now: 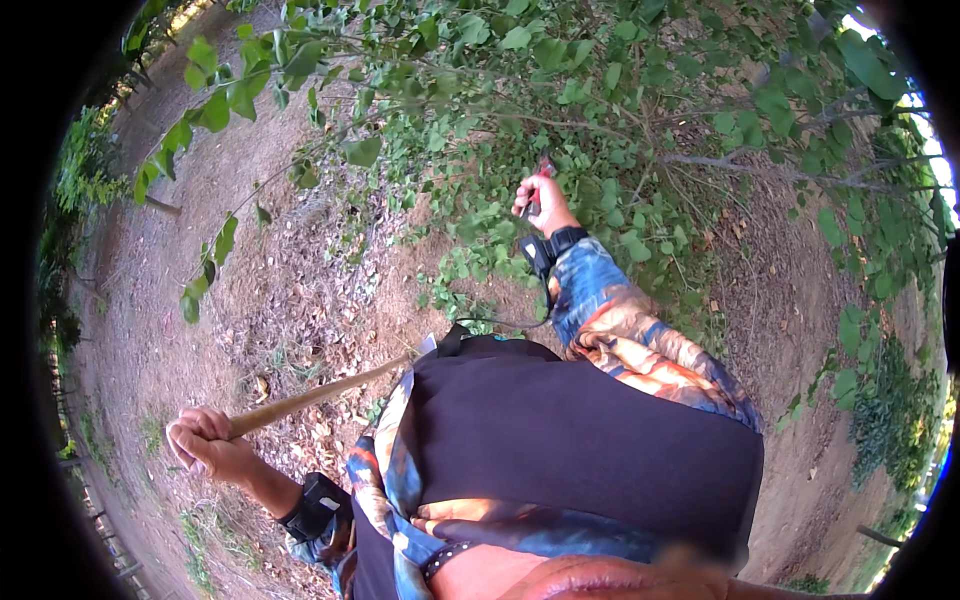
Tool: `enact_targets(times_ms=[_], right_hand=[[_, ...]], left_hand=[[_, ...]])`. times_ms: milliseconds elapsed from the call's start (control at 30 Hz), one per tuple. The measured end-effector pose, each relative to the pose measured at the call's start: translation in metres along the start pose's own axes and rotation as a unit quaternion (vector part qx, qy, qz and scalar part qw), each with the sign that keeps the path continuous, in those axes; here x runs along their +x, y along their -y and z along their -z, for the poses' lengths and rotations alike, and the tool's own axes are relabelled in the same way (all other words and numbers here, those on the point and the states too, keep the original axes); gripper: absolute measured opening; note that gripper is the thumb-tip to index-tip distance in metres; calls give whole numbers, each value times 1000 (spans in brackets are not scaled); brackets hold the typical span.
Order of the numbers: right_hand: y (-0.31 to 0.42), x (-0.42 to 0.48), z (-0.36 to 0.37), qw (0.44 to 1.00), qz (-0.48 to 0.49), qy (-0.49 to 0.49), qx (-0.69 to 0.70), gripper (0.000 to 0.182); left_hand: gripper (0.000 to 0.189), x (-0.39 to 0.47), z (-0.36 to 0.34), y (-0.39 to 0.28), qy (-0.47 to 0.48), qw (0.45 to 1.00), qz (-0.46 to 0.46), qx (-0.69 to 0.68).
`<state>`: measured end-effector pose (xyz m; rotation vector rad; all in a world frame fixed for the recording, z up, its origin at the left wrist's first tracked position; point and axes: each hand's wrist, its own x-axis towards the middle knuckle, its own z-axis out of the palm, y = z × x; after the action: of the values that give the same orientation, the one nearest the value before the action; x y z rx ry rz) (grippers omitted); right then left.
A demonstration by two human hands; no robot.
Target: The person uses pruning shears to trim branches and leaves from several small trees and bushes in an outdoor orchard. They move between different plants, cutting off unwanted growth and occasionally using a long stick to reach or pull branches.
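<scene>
My left hand point(202, 442) is closed around the end of a long wooden handle point(315, 394), which runs right towards my body; its far end is hidden by my clothing. My right hand point(541, 202) reaches ahead among the low leaves, closed on red-handled pruning shears point(545, 166). The blades point away from me and are partly lost in the foliage, so what lies between them cannot be told. Green leafy shoots point(487, 262) surround the right hand. Both wrists carry black strapped devices, and a cable hangs from the right one.
A bush with thin grey branches point(720, 161) spreads ahead and to the right. One leafy branch point(225, 240) arches over at the left. Dry leaves point(315, 300) litter the bare soil. Wooden posts stand at the far left rim, and a stub point(879, 537) shows at lower right.
</scene>
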<state>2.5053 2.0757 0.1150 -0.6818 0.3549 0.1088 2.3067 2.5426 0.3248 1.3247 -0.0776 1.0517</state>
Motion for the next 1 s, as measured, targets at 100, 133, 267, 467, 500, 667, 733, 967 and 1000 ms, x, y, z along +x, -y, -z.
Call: enact_targets(times_ms=[100,133,267,467,500,667,733,967,1000], right_hand=[[-23,-32,-15,996,-39,-3,-74,22],[-30,-42,-21,991,-55,39,-111,31],[-30,-71,-55,945,-43,209,-247,59],[-9,-100,-130,860,9,360,-360,63],[-9,-103,-140,851,11,372,-369,64],[-21,-100,-187,858,52,366,-357,49],[-27,-89,-200,865,32,338,-369,45],[-41,-81,-222,902,64,309,-294,43],[-42,-80,-224,907,61,312,-276,42]], left_hand=[[31,2,0,7,7,1000,10,-4],[31,2,4,7,9,1000,6,-4],[30,2,-2,4,15,1000,0,-5],[30,1,8,4,33,999,-13,-5],[30,0,8,4,29,999,-15,-10],[29,-1,11,5,20,999,-23,-21],[29,0,13,4,13,999,-22,-22],[31,1,13,-1,-6,1000,-12,-19],[31,1,13,-2,-12,1000,-9,-18]])
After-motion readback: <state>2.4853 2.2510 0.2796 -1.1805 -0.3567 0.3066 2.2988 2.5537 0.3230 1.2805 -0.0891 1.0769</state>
